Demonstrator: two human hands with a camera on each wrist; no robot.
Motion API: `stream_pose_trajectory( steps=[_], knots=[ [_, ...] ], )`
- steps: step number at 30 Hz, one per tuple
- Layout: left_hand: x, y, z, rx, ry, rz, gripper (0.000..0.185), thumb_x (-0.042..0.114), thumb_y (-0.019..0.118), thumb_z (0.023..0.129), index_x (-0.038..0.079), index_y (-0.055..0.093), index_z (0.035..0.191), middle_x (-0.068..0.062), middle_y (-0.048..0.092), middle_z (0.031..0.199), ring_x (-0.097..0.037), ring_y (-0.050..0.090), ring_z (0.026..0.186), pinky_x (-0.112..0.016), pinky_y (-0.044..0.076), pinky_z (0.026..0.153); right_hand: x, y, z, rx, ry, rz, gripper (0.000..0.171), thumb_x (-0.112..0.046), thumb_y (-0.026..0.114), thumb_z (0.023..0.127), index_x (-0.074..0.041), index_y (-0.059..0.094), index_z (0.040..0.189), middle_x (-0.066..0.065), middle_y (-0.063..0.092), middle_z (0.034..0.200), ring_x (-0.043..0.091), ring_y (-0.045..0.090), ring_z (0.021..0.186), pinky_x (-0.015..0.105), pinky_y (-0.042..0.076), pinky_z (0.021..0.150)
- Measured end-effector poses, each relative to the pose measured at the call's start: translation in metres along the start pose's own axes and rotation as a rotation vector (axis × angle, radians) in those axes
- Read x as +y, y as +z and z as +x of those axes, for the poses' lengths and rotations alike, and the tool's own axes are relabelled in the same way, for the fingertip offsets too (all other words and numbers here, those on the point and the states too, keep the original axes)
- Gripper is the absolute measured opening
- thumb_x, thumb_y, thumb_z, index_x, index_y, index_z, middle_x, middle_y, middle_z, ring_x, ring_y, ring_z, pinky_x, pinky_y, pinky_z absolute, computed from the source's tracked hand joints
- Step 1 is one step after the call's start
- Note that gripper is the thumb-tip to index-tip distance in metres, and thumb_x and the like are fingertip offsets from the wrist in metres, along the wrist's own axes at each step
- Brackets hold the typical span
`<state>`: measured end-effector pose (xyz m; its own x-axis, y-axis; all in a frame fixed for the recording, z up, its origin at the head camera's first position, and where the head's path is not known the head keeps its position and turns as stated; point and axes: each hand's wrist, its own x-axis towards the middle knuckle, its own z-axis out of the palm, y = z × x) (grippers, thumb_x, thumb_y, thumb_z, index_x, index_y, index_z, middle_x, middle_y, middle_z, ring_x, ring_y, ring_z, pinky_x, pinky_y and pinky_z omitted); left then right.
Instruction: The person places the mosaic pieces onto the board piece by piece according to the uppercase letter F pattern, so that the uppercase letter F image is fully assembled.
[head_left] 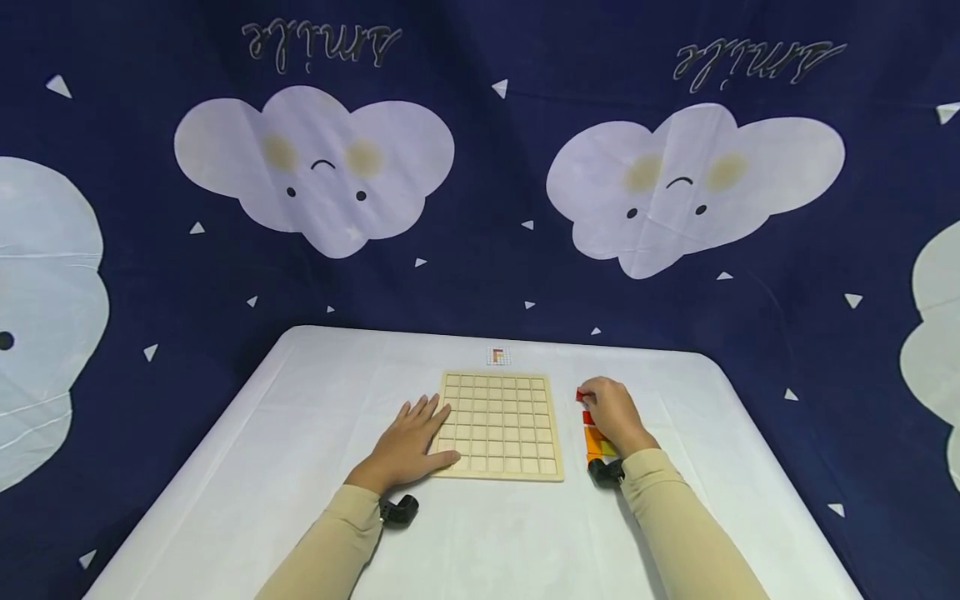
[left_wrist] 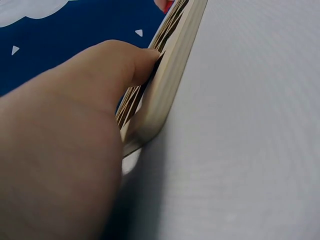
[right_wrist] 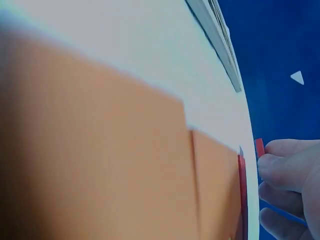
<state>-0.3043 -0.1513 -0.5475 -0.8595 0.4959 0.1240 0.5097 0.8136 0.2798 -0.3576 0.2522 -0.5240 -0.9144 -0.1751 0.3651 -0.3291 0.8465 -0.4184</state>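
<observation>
Two hands: left [head_left: 411,440] flat on grid board [head_left: 501,425], right [head_left: 611,414] pinching red block [head_left: 579,395], rest hidden.

board [head_left: 501,425]: pale wood grid; blocks [head_left: 594,440]: red, orange, yellow-green; backdrop [head_left: 480,167]: navy, white clouds

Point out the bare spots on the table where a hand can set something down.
Bare table lies left of the left hand, and between the wooden grid board and the far edge. Crowded: right of the board, where the right hand pinches a red block above orange blocks.

Head view overhead, wrist views close, sharing grid board [head_left: 500,425]
</observation>
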Motion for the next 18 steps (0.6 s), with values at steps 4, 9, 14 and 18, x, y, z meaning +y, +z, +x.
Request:
stream_pose_trajectory(
  steps=[4,9,14,18],
  knots=[
    [-0.001,0.001,0.000,0.007,0.006,0.013,0.095,0.073,0.052,0.097,0.007,0.037,0.164,-0.018,0.022,0.171,-0.036,0.015,0.158,-0.052,0.006,0.126,-0.008,0.003,0.003,0.007,-0.026,0.011,0.015,0.011,0.073,0.094,0.005,0.080,0.105,0.019,0.074,0.111,0.039,0.069,0.110,0.054,0.054,0.099],
    [-0.002,-0.001,0.000,0.004,0.004,0.025,0.096,0.074,0.051,0.097,0.007,0.036,0.165,-0.018,0.021,0.171,-0.035,0.014,0.158,-0.051,0.004,0.127,-0.020,0.009,0.010,0.000,-0.032,0.028,0.018,0.011,0.073,0.093,0.004,0.080,0.108,0.018,0.074,0.115,0.039,0.068,0.113,0.053,0.053,0.101],
    [0.000,-0.002,-0.001,0.006,0.007,0.012,0.095,0.072,0.052,0.097,0.006,0.038,0.164,-0.018,0.022,0.171,-0.036,0.015,0.158,-0.052,0.004,0.126,-0.029,0.014,0.014,0.016,-0.065,0.043,0.016,0.011,0.075,0.091,0.003,0.080,0.105,0.018,0.074,0.113,0.037,0.069,0.112,0.051,0.053,0.101],
    [0.001,-0.002,-0.001,0.002,0.006,0.011,0.095,0.072,0.052,0.097,0.007,0.037,0.164,-0.018,0.022,0.171,-0.036,0.015,0.158,-0.052,0.004,0.126,-0.035,0.019,0.016,0.015,-0.069,0.074,0.017,0.010,0.076,0.091,0.003,0.080,0.106,0.017,0.074,0.114,0.037,0.068,0.114,0.050,0.054,0.100]
  ],
)
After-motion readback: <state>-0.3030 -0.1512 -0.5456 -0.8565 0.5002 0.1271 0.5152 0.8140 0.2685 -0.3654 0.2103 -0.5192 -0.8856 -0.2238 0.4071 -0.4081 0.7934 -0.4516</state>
